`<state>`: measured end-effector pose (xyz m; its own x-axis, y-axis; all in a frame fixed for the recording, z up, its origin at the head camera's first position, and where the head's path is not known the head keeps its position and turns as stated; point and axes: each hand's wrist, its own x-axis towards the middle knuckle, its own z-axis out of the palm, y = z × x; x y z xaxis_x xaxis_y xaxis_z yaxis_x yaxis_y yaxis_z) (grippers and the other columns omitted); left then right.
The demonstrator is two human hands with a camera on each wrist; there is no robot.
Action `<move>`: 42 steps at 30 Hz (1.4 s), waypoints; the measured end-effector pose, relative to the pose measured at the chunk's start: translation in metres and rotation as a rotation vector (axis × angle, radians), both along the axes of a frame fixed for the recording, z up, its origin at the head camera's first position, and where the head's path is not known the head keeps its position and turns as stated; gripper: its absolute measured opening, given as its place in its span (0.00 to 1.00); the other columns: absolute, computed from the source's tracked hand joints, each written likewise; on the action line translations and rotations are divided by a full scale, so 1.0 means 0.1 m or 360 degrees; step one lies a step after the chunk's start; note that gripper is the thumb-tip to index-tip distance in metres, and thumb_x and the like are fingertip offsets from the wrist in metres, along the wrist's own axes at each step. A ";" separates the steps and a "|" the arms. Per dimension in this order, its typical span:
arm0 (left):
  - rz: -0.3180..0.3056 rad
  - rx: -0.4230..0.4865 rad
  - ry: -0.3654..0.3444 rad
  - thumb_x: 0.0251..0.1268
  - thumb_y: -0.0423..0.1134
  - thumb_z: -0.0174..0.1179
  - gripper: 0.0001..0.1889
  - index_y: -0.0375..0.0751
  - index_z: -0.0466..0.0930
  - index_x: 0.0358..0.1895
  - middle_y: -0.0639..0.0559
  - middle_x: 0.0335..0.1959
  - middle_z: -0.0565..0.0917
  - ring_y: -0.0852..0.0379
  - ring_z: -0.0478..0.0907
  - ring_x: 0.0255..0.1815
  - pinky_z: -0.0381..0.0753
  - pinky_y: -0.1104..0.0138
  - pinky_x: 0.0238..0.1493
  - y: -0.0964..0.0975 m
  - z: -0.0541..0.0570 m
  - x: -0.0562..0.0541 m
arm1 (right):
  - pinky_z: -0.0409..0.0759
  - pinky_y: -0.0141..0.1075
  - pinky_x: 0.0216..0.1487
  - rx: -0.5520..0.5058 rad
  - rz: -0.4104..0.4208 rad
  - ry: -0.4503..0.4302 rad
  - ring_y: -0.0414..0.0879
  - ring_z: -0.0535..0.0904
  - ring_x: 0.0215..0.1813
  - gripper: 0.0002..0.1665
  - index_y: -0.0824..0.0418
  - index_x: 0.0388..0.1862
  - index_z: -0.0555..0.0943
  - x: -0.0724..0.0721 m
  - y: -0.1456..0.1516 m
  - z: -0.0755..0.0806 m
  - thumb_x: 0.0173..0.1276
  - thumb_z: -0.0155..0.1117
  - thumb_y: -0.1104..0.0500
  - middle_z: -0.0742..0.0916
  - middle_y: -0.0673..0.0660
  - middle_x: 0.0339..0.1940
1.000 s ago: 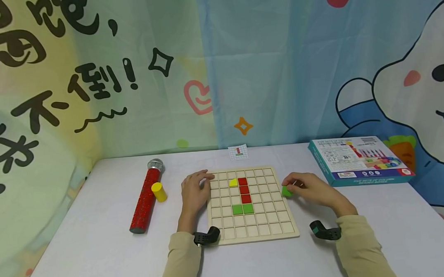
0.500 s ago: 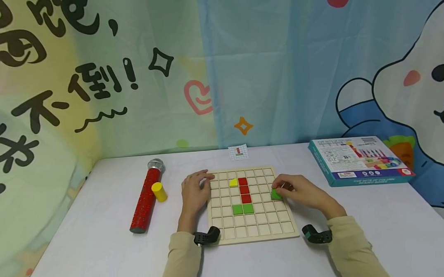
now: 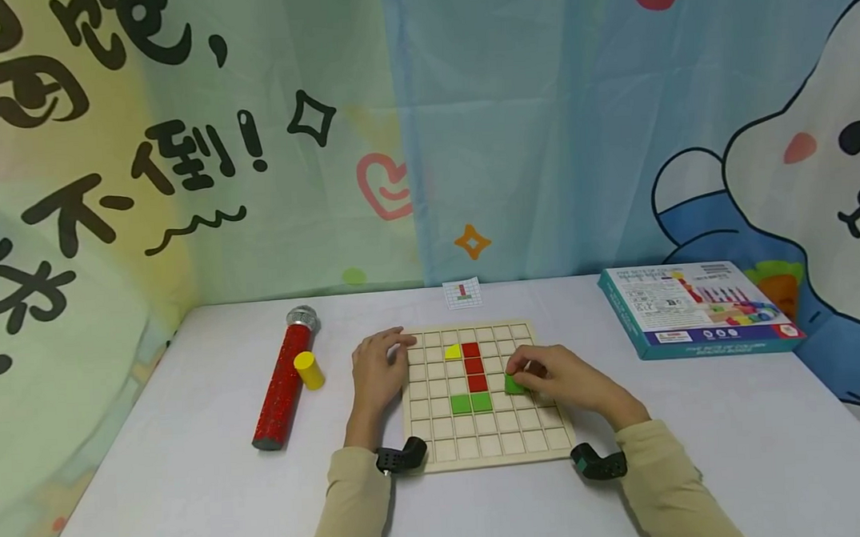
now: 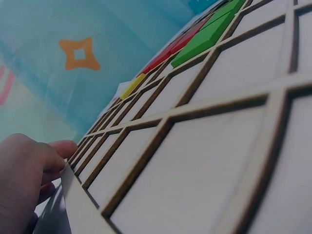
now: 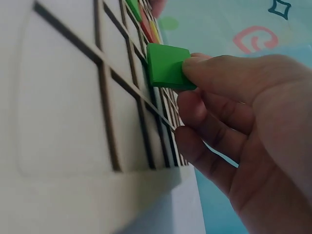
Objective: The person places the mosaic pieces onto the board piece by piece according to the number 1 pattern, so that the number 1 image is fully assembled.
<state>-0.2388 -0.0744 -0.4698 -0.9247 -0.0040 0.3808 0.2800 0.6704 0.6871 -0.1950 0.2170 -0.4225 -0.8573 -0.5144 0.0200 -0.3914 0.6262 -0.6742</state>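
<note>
My right hand [image 3: 568, 379] pinches a green square tile [image 5: 168, 66] between thumb and fingers, tilted just above the right half of the wooden grid board [image 3: 481, 450]. My left hand [image 3: 379, 375] holds the board's upper left edge, its fingers bent against the rim in the left wrist view. On the grid, a column of red tiles [image 3: 473, 365] runs down the middle. A yellow tile [image 3: 452, 352] lies left of the top red one. Two green tiles [image 3: 471, 403] sit side by side below the column.
A small pattern card [image 3: 463, 293] lies behind the board. To the left are a red microphone [image 3: 285, 387] and a yellow cylinder [image 3: 308, 371] touching or close beside it. A teal game box [image 3: 702, 309] lies at the back right. A printed curtain [image 3: 503, 137] hangs behind the table.
My right hand has carried the green tile leftward from beside the board's right edge to above its grid. The left hand and the other tiles have stayed put.
</note>
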 end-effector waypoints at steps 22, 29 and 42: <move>-0.0018 0.0004 0.0018 0.63 0.33 0.55 0.10 0.47 0.87 0.39 0.48 0.53 0.83 0.46 0.73 0.59 0.58 0.48 0.67 -0.01 -0.02 -0.02 | 0.74 0.28 0.34 0.0014 0.0046 0.0131 0.36 0.71 0.31 0.03 0.51 0.38 0.80 0.03 -0.18 -0.08 0.65 0.63 0.57 0.81 0.44 0.35; -0.0021 0.0005 0.0025 0.63 0.33 0.54 0.11 0.47 0.87 0.39 0.48 0.53 0.83 0.46 0.73 0.58 0.58 0.48 0.67 -0.01 -0.02 -0.02 | 0.72 0.27 0.32 0.0040 0.0066 0.0073 0.35 0.69 0.31 0.07 0.51 0.39 0.80 0.02 -0.16 -0.08 0.62 0.66 0.55 0.80 0.44 0.32; -0.0012 -0.0005 -0.0002 0.63 0.32 0.55 0.11 0.47 0.87 0.39 0.48 0.53 0.83 0.46 0.73 0.59 0.57 0.49 0.68 -0.01 0.01 0.01 | 0.75 0.27 0.36 0.0034 0.0122 -0.0011 0.38 0.73 0.35 0.16 0.55 0.44 0.78 0.04 -0.14 -0.07 0.59 0.69 0.54 0.81 0.48 0.37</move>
